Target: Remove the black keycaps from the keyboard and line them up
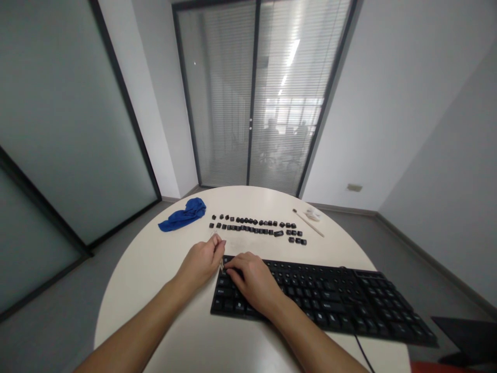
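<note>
My left hand (204, 259) is closed in a pinch just off the upper left corner of a black keyboard (326, 295). Between its fingers is a thin wire tool (214, 234), whose fine loop sticks out above them. A small beige piece (221, 266) shows below the pinch at the keyboard's corner; I cannot tell whether it belongs to the tool. My right hand (252, 277) rests over the left part of the keyboard, fingers curled together beside that piece. What its fingertips hold is hidden. Loose black keycaps (248, 229) lie in rows behind the keyboard.
A crumpled blue cloth (183, 215) lies at the back left of the round white table (155, 290). At the back right are a thin brush (308, 223) and a small whitish bundle (312, 214). The keyboard's cable (364, 352) runs off the near edge.
</note>
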The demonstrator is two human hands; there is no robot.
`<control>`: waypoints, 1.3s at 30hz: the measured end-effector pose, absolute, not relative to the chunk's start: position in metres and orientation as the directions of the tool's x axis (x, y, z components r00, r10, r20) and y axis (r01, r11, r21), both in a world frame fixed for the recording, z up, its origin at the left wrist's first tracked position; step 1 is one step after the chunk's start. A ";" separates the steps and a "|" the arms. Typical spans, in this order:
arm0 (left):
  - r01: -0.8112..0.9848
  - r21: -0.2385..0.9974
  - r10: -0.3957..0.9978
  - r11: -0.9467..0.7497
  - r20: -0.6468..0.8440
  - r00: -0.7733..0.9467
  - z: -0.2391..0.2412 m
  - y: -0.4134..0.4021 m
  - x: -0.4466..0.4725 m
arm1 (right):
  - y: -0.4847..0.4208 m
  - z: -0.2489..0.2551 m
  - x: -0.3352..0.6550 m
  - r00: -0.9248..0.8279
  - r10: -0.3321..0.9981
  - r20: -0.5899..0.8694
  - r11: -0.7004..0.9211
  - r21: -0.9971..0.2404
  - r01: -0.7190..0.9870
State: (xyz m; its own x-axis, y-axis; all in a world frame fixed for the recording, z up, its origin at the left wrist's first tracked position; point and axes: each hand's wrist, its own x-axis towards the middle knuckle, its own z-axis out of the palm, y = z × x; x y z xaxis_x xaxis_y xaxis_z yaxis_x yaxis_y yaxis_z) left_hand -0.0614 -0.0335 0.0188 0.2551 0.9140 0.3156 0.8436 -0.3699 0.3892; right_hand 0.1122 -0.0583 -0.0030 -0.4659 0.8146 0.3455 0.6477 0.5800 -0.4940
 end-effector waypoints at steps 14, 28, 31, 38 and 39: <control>0.943 0.172 0.942 -0.284 0.233 0.241 0.014 -0.041 -0.046 | -0.069 0.004 0.114 -0.495 0.811 0.312 0.583 -0.513 0.630; 0.891 0.113 0.885 -0.440 0.222 0.409 0.013 -0.040 -0.049 | -0.068 0.006 0.117 -0.532 0.789 0.307 0.607 -0.522 0.599; 0.857 0.123 0.853 -0.500 0.239 0.463 0.016 -0.040 -0.053 | -0.066 0.004 0.116 -0.517 0.798 0.311 0.598 -0.520 0.610; 0.591 0.401 0.710 -0.700 0.307 0.634 0.022 -0.037 -0.080 | -0.062 0.002 0.112 -0.500 0.804 0.320 0.593 -0.469 0.654; 0.559 0.445 0.708 -0.700 0.324 0.628 0.022 -0.036 -0.082 | -0.061 0.002 0.111 -0.502 0.802 0.323 0.597 -0.463 0.656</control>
State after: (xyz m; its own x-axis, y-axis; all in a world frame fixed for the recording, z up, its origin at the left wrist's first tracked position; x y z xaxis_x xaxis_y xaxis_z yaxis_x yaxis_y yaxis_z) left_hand -0.0825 -0.0358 0.0224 0.6278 0.7077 0.3241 0.5591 -0.6997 0.4447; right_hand 0.1112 -0.0611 0.0019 -0.5021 0.8022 0.3229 0.6557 0.5966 -0.4626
